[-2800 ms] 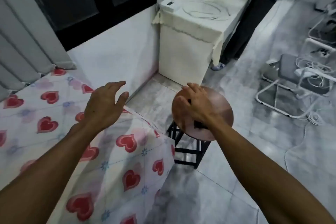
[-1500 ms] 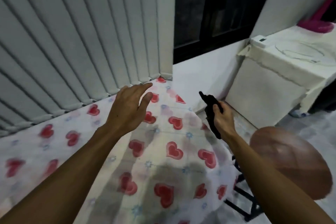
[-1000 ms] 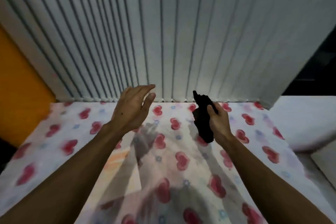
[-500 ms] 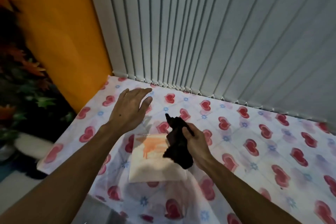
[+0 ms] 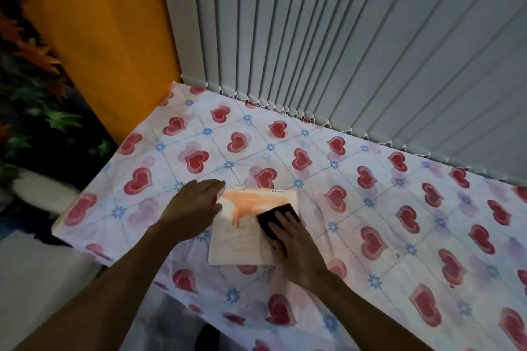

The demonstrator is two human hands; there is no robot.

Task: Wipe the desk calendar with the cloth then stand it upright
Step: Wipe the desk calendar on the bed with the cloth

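Black cloth (image 5: 278, 218) pressed on pad (image 5: 239, 239), right side, under right hand (image 5: 295, 248), fingers straight. Left hand (image 5: 194, 205) flat on pad's left edge. Pad print blurred, unreadable. Heart tablecloth (image 5: 370, 179) underneath; blinds (image 5: 342, 37) behind.

right hand (image 5: 295, 249) pressing black cloth (image 5: 271, 216), spiral pad (image 5: 239, 239)

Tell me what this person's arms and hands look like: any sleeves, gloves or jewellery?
Two bare human arms, with no machine parts. The left forearm and right forearm show no sleeve as far as the picture's edge. The left hand and right hand wear no gloves, and no watch, bracelet or ring shows. No cables or markings appear.
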